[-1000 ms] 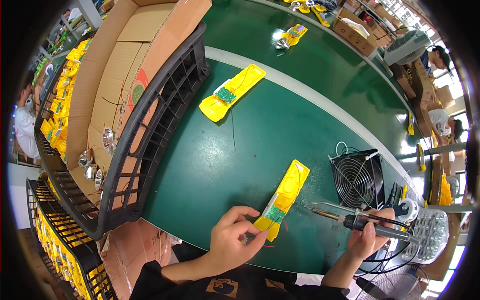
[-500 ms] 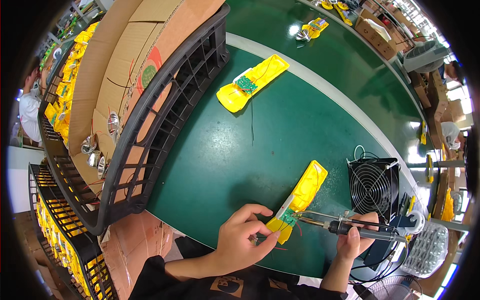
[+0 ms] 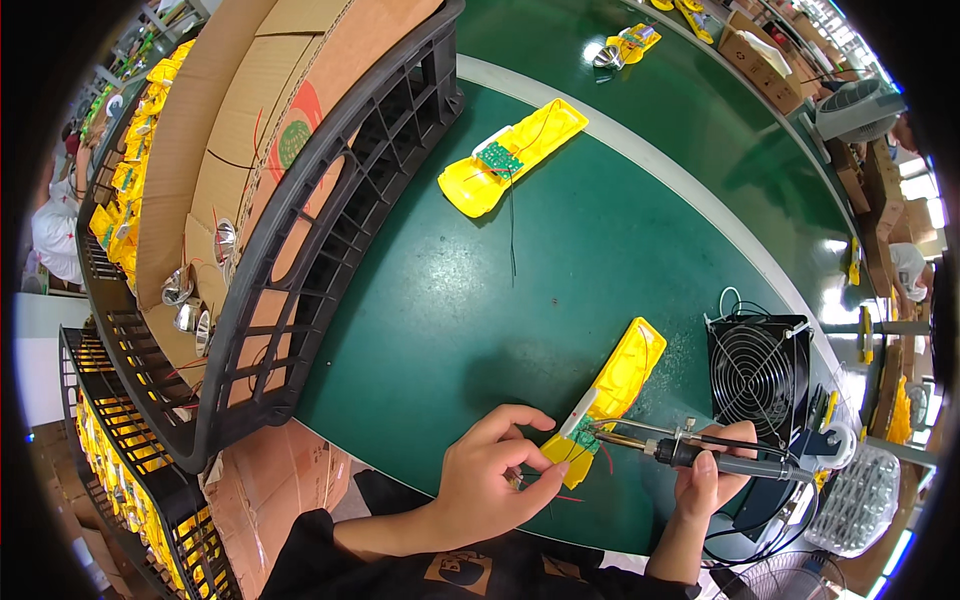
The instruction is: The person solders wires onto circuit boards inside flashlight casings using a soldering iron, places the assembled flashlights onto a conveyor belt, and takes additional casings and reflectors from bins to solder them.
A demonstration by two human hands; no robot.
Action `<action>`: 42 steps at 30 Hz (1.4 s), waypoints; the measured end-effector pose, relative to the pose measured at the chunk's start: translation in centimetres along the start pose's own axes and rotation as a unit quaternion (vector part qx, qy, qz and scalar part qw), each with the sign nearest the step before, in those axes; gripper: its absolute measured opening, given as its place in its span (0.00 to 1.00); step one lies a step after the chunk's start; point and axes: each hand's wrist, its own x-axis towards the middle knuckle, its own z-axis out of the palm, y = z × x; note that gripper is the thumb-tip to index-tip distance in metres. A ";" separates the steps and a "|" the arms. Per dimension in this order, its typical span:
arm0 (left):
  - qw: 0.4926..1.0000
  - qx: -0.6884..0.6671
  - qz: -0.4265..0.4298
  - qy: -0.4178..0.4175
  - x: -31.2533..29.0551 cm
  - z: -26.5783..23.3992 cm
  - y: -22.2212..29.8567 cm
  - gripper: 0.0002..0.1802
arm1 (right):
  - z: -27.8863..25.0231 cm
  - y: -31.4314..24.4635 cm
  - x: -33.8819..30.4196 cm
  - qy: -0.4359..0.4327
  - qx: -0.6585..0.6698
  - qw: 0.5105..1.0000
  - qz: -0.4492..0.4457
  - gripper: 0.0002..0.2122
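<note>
In my right hand (image 3: pixel 712 482) is a soldering iron (image 3: pixel 768 469) with a thin metal tube fixed along it. Its tip meets the small green circuit board (image 3: pixel 585 436) in a yellow plastic housing (image 3: pixel 632 366) on the table. My left hand (image 3: pixel 485 485) is beside the housing's near end, thumb and fingertips closed at a thin dark wire by the board; the fingers partly hide it. A red wire sticks out to the right of the board. Farther off lies a second yellow housing (image 3: pixel 550 130) with its own board (image 3: pixel 500 158) and loose dark wires.
A black plastic crate (image 3: pixel 270 310) with cardboard and shiny reflectors (image 3: pixel 186 317) stands left on the green table (image 3: pixel 440 300). Right of my work are a black fan (image 3: pixel 757 370) and a clear tray (image 3: pixel 855 500). Beyond the pale rail, another yellow housing (image 3: pixel 634 43) lies with a reflector.
The whole view has shifted slightly, so the tabletop things appear a little farther right. Both hands keep almost the same pose, and the iron's tip stays at the board.
</note>
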 end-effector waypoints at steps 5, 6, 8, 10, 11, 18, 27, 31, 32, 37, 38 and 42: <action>1.000 -0.006 -0.005 0.001 0.0 0.0 0.0 0.06 | 0.2 -0.4 0.0 0.017 0.001 1.000 -0.007 0.15; 1.000 -0.002 0.001 0.002 0.1 0.0 0.0 0.06 | 0.2 -0.4 0.0 0.017 0.001 1.000 -0.007 0.15; 1.000 0.001 0.006 0.002 0.0 0.1 -0.1 0.06 | 0.3 -0.4 0.0 0.025 0.001 1.000 -0.010 0.15; 1.000 0.008 -0.002 -0.009 0.0 0.1 -0.1 0.06 | 0.2 -0.4 0.0 0.022 -0.013 1.000 -0.010 0.15; 1.000 0.005 0.008 0.004 0.0 0.1 -0.1 0.06 | 0.1 -0.4 0.0 0.021 -0.019 1.000 -0.010 0.15; 1.000 0.009 0.017 0.005 0.1 0.2 -0.2 0.06 | -0.3 0.0 -0.2 0.033 -0.007 0.999 -0.032 0.15; 1.000 0.012 0.008 -0.002 -0.2 0.1 -0.1 0.05 | -1.2 -0.5 0.2 0.074 0.047 0.992 -0.088 0.11; 0.999 0.024 0.004 -0.023 -0.6 0.0 -0.1 0.04 | -2.3 -0.7 0.8 0.148 -0.002 0.976 -0.159 0.16; 0.999 0.027 0.024 -0.007 -0.7 -0.1 -0.1 0.04 | -2.9 -0.9 0.8 0.153 -0.028 0.971 -0.180 0.15; 0.987 0.141 0.081 0.006 -1.7 -0.5 0.5 0.06 | -5.3 -2.1 0.3 0.161 -0.153 0.962 -0.161 0.13; 0.987 0.132 0.094 0.016 -1.8 -0.7 0.6 0.06 | -5.5 -2.1 0.3 0.151 -0.159 0.963 -0.157 0.12; 0.954 0.209 0.211 -0.051 -2.5 -1.3 1.0 0.12 | -5.6 -2.1 -0.1 0.131 -0.184 0.962 -0.154 0.10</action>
